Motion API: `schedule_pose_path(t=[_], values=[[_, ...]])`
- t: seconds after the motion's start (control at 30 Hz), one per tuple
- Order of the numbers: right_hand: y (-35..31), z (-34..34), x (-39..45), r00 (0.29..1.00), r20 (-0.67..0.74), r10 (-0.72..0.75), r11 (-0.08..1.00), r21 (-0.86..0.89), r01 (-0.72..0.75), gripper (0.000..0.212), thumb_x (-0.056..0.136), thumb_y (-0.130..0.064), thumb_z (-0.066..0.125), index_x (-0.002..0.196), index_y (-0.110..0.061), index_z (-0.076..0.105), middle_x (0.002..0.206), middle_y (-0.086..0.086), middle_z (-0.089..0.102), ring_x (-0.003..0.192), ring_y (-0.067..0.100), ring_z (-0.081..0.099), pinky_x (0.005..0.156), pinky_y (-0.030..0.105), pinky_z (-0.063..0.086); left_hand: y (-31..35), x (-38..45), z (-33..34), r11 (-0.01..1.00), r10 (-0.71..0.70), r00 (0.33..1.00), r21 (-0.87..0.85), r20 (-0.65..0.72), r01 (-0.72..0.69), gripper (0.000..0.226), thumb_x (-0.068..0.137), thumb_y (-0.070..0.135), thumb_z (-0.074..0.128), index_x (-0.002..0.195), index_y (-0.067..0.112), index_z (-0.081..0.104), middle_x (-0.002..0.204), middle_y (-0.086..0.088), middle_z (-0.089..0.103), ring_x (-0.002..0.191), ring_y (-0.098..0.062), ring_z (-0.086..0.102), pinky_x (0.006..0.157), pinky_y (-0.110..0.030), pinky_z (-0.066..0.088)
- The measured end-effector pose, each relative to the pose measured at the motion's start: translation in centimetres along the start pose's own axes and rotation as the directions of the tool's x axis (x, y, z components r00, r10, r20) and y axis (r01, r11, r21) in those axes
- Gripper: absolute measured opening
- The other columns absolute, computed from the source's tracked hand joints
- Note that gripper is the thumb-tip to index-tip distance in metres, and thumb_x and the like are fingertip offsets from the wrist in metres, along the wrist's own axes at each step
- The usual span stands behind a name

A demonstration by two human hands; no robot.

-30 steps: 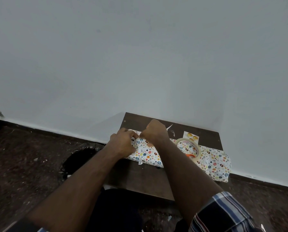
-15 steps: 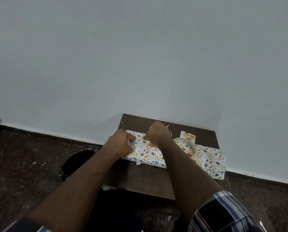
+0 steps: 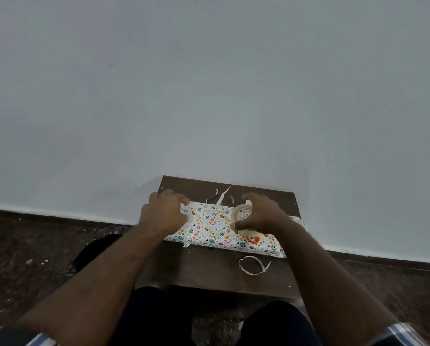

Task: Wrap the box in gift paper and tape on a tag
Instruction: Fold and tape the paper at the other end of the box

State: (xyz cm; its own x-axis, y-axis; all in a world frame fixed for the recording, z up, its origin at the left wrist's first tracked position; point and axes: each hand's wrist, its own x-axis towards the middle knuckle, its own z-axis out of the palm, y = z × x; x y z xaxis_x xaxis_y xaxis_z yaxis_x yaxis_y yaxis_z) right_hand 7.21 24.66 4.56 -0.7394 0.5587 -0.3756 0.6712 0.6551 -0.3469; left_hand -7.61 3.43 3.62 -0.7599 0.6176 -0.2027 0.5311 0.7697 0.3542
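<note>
A long box wrapped in white gift paper with coloured prints (image 3: 209, 227) lies across a small dark wooden table (image 3: 209, 273). My left hand (image 3: 164, 213) rests on the box's left end, fingers curled over its far edge. My right hand (image 3: 258, 214) grips a cream roll of tape (image 3: 241, 221) that sits on top of the box, right of its middle. An orange piece (image 3: 255, 239) shows on the paper just below that hand. The tag is hidden from view.
Thin paper strips (image 3: 220, 196) lie behind the box, and a looped strip (image 3: 253, 265) lies in front of it. The table stands against a pale wall. A dark round opening (image 3: 91, 250) is in the floor to the left. My knees are under the table's near edge.
My right hand has moved from the box's left part over to the tape roll and taken hold of it. My left hand has stayed at the left end.
</note>
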Motion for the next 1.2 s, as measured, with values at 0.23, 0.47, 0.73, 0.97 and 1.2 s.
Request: schedule_pose_path(t=[0.23,0.47,0.73,0.97,1.2], values=[[0.7,0.7,-0.5,0.999,-0.010,-0.033,0.994,-0.107,0.032,0.104,0.063,-0.054,0.087,0.150,-0.036,0.035,0.155,0.002,0.040,0.144,0.034,0.032,0.112,0.056,0.035,5.2,-0.5,2.1,0.971,0.227,0.973,0.074,0.040,-0.229,0.041,0.099,0.044,0.058,0.139,0.044,0.055,0.148,0.013,0.046,0.139,-0.022,0.034,0.112,-0.051,0.029],[2.6,-1.2,3.4,0.972,-0.232,0.029,0.990,0.138,0.003,0.096,0.067,-0.063,0.082,0.144,-0.019,0.047,0.138,0.007,0.058,0.124,0.030,0.055,0.099,0.046,0.050,7.8,0.5,4.3,0.939,0.325,0.944,0.101,0.062,-0.330,0.039,0.103,0.037,0.051,0.141,0.042,0.055,0.144,0.007,0.051,0.136,-0.023,0.038,0.110,-0.051,0.032],[2.8,0.1,7.9,0.992,-0.124,0.008,1.000,0.005,-0.008,0.092,0.071,-0.058,0.081,0.148,-0.023,0.043,0.145,0.005,0.053,0.132,0.031,0.047,0.106,0.051,0.045,9.0,2.1,4.7,0.922,0.375,0.924,0.070,0.071,-0.380,0.019,0.099,0.028,0.059,0.110,0.038,0.071,0.122,0.010,0.057,0.124,-0.018,0.043,0.103,-0.047,0.033],[3.9,0.6,8.5,0.992,-0.116,-0.042,0.999,0.019,0.044,0.083,0.077,-0.044,0.083,0.146,-0.016,0.048,0.143,0.007,0.054,0.130,0.026,0.050,0.105,0.040,0.046,8.4,2.8,5.3,0.902,0.430,0.900,0.020,0.077,-0.432,0.020,0.095,0.018,0.058,0.101,0.035,0.068,0.111,0.015,0.056,0.117,-0.013,0.044,0.095,-0.040,0.030],[4.1,-1.5,7.7,0.968,-0.251,-0.016,0.974,0.214,0.071,0.053,0.094,-0.035,0.069,0.140,-0.010,0.057,0.140,0.008,0.061,0.126,0.024,0.057,0.096,0.030,0.042,7.1,4.4,3.1,0.915,0.338,0.941,-0.244,0.022,-0.323,0.025,0.099,0.018,0.060,0.082,0.037,0.059,0.088,0.015,0.063,0.081,-0.004,0.057,0.080,-0.033,0.046]])
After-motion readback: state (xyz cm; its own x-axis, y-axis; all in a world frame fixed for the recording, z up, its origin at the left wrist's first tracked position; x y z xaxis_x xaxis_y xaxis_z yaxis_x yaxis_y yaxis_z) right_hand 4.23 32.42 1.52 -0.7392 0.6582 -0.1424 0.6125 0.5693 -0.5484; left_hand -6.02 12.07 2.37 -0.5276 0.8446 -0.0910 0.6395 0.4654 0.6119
